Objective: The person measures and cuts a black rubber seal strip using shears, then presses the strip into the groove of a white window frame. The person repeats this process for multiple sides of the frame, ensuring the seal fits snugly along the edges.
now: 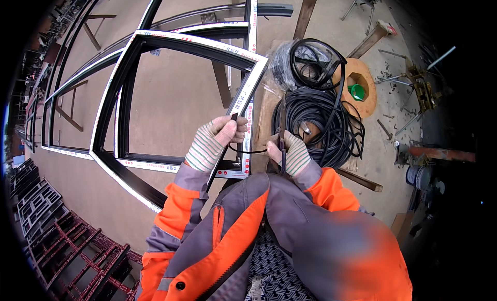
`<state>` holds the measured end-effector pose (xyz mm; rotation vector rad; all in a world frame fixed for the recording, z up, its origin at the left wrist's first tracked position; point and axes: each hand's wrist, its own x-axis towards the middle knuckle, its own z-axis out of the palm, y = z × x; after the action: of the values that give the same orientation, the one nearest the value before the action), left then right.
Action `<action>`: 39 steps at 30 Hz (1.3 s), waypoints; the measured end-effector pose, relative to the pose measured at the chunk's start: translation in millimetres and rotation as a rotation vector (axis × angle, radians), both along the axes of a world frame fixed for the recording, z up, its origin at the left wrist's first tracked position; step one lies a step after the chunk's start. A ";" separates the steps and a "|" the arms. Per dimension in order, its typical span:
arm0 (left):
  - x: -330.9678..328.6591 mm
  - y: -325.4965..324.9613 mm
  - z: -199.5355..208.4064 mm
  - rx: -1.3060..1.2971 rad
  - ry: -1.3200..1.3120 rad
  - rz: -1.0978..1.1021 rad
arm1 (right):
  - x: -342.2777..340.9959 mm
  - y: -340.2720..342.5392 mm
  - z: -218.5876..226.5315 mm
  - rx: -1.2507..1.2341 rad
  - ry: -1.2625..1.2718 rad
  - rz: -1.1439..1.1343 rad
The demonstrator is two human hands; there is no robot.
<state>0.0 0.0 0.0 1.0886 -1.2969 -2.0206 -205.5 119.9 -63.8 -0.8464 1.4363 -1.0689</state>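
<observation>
Both my hands wear striped, pale work gloves with bare fingertips. My left hand (208,143) is closed, pinching the end of a black rubber strip (251,152) beside the right-hand bar of a window frame (242,98). The strip sags across to my right hand (293,153). That hand is closed around a long dark tool that looks like scissors (282,126), its narrow end pointing away from me. The strip's end at my right fingers is partly hidden. White printed film covers the frame, and black lining runs along its inner edges.
Another film-covered frame (150,166) lies beneath the nearer one. A large coil of black rubber strip (316,114) rests at right, with clear plastic wrap (282,68) and a wooden spool end (368,75) holding a green cup (356,91). Dark red metal frames (77,244) are stacked lower left.
</observation>
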 end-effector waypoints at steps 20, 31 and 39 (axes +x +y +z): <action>5.4 -130.9 -111.2 0.280 0.126 -0.108 | 71.7 -91.4 -80.7 0.236 0.047 -0.142; -43.0 -164.3 -186.3 0.172 -0.106 0.011 | 70.8 -82.7 -75.2 0.354 -0.120 -0.233; -63.4 -186.2 -197.6 -0.021 -0.256 -0.065 | 80.6 -88.9 -35.0 0.401 -0.182 -0.188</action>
<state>-63.4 -186.2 -197.6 1.3462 -1.4935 -1.9569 -124.9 31.0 -98.8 -0.3252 1.5257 -0.9239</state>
